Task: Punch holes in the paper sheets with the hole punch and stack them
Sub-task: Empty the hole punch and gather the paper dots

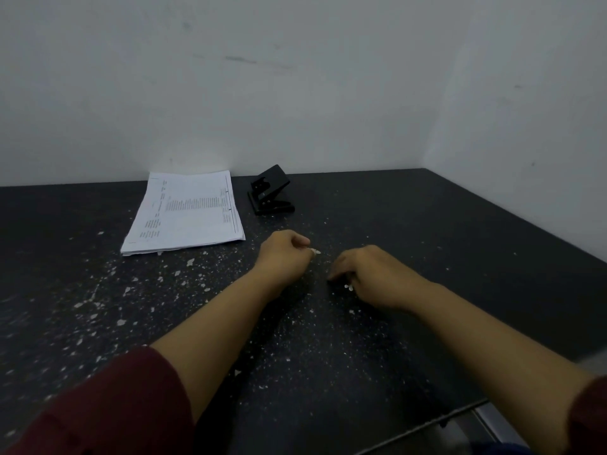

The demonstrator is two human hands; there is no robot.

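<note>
Two bare forearms, each ending in an ungloved hand: left hand point(285, 254), right hand point(371, 274). No rings, watch or bracelet show on the visible surfaces. A dark maroon sleeve point(111, 405), pushed up well behind the fingers, covers the left upper forearm; a matching maroon cuff point(591, 418) appears on the right arm.

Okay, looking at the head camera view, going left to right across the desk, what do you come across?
Stack of paper sheets → hole punch → left hand pinching small white paper bits → right hand, fingers curled down on the dark speckled desk.
</note>
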